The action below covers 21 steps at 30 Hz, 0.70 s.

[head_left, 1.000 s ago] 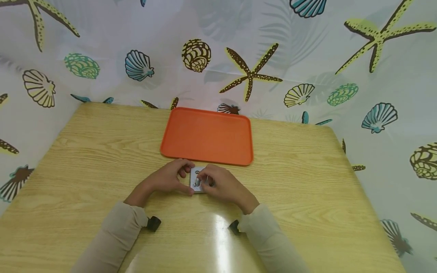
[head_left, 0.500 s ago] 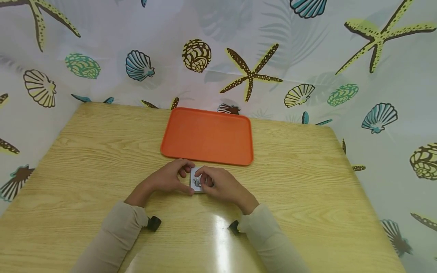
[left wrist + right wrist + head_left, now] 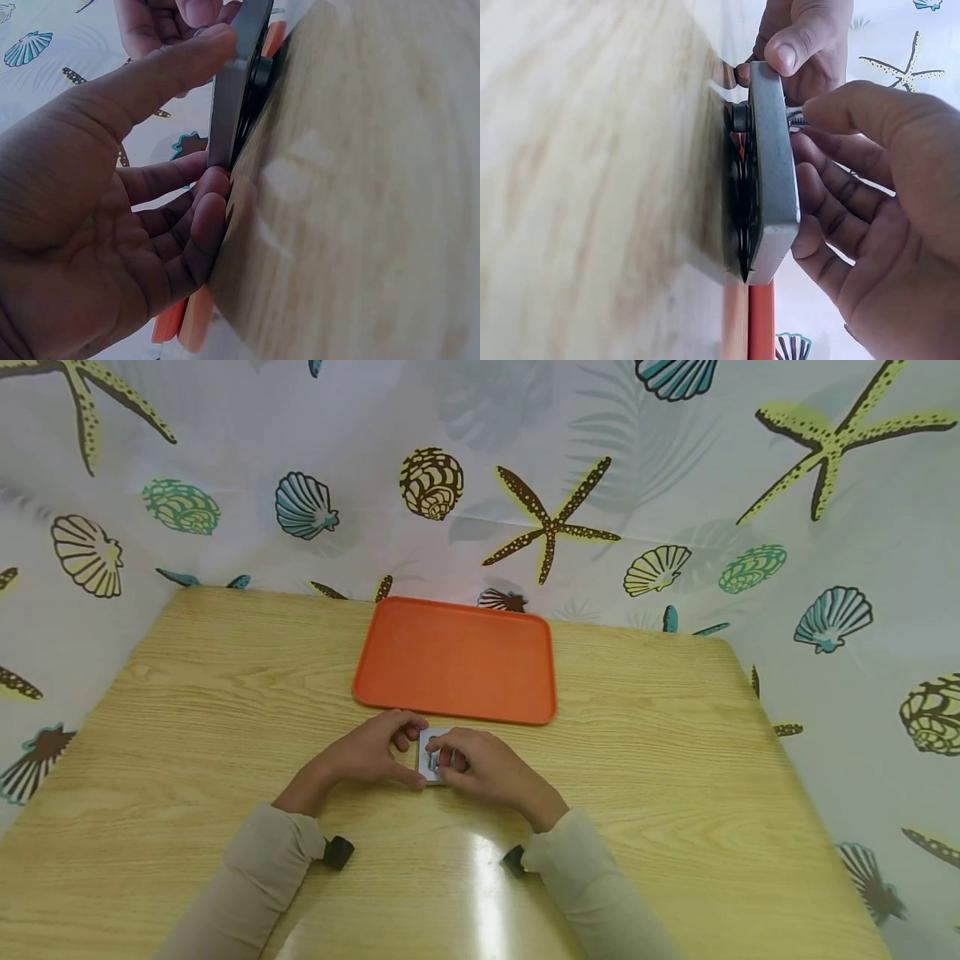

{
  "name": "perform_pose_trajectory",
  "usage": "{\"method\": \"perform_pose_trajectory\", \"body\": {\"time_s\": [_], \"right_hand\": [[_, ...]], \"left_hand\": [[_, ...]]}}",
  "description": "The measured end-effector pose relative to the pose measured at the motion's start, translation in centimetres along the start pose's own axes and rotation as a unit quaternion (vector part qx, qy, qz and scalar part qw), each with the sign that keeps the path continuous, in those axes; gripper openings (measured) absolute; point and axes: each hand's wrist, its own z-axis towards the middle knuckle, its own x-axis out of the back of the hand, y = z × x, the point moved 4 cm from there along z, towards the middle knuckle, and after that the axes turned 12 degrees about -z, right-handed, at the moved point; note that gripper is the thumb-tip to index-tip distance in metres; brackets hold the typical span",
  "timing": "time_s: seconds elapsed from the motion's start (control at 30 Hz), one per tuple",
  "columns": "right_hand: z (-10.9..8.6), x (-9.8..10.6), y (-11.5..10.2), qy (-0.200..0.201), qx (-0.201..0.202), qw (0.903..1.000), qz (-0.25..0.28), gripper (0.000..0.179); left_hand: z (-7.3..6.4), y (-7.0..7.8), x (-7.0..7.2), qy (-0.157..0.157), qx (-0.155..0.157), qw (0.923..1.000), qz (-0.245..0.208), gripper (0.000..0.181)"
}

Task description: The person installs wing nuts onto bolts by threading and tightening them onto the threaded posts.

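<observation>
A small grey rectangular metal block (image 3: 423, 758) lies on the table in front of the tray, mostly between the two hands. My left hand (image 3: 375, 748) holds its left side, thumb at the near corner and fingers at the far one. In the right wrist view a short round foot (image 3: 740, 118) shows under the block. My right hand (image 3: 489, 765) is bent over the block's top, thumb and index finger pinching a small shiny threaded screw (image 3: 796, 118) that stands out from the face. The right part of the block is hidden under this hand.
An orange tray (image 3: 454, 660) rests on the wood-grain table (image 3: 652, 760) just beyond the hands. Behind the table hangs a white cloth (image 3: 360, 418) printed with shells and starfish. A black strap piece (image 3: 338, 852) sits at the left cuff.
The right thumb and index finger have shifted over the small screw, opening and closing around it as its visible angle changes. The left hand and the block stay in place.
</observation>
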Motion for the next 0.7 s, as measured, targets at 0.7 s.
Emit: {"method": "perform_pose_trajectory", "body": {"time_s": [0.7], "right_hand": [[-0.18, 0.07, 0.26, 0.001, -0.031, 0.9991, -0.029, 0.022]], "left_hand": [[0.04, -0.15, -0.01, 0.002, 0.005, 1.0000, 0.001, 0.080]]}}
